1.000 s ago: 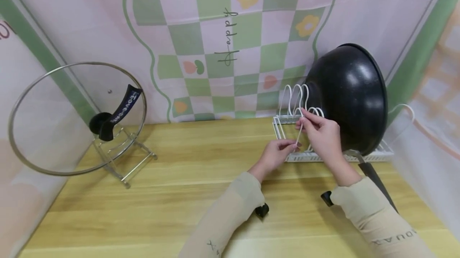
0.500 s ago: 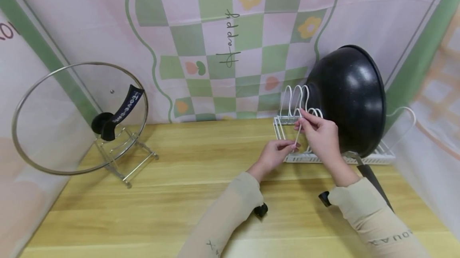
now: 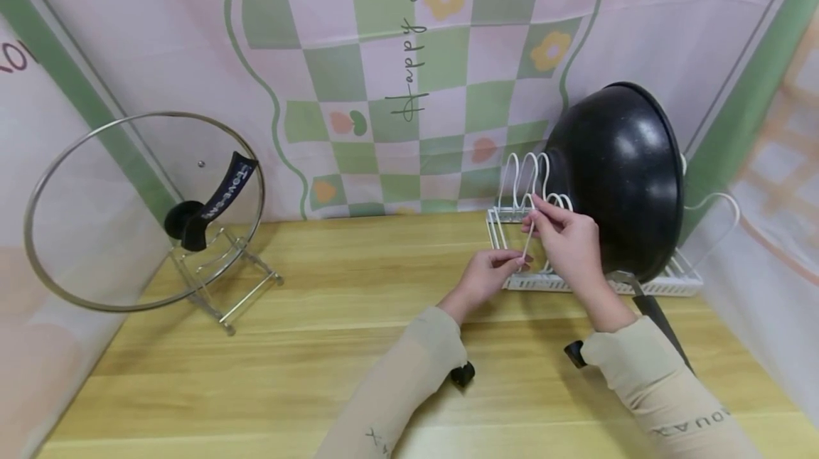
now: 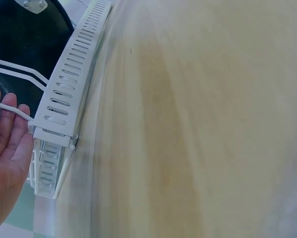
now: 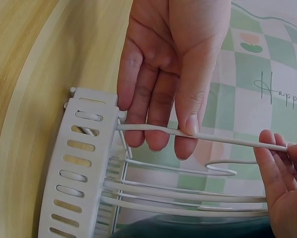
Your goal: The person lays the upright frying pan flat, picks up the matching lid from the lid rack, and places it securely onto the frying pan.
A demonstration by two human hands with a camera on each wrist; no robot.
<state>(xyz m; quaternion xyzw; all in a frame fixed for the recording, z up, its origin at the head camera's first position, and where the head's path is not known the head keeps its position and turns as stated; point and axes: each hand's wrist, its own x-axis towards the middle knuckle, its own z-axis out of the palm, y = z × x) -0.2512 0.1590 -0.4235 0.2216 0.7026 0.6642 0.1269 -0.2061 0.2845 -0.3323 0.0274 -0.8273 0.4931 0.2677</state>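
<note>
My left hand [image 3: 486, 278] pinches the lower part of a white wire divider [image 3: 527, 240], close to the slotted rail of the white rack [image 3: 537, 281]. Higher on the same wire, my right hand [image 3: 569, 239] holds it between thumb and fingers. In the right wrist view the wire divider [image 5: 215, 139] runs from the rail to my right hand [image 5: 287, 193], with my left hand [image 5: 163, 74] nearer the rail. The left wrist view shows my left hand [image 4: 9, 153] at the rack's end. A black wok [image 3: 621, 175] stands on its side in the rack, partly behind my right hand.
The wok's handle [image 3: 664, 327] points toward me past the right sleeve. On the left, a glass lid with a black handle [image 3: 220, 196] leans in a metal stand [image 3: 249, 293]. The wooden table [image 3: 358, 274] meets a checked cloth wall [image 3: 384, 139] behind.
Both hands keep their hold on the wire divider with hardly any movement. The head view has shifted slightly.
</note>
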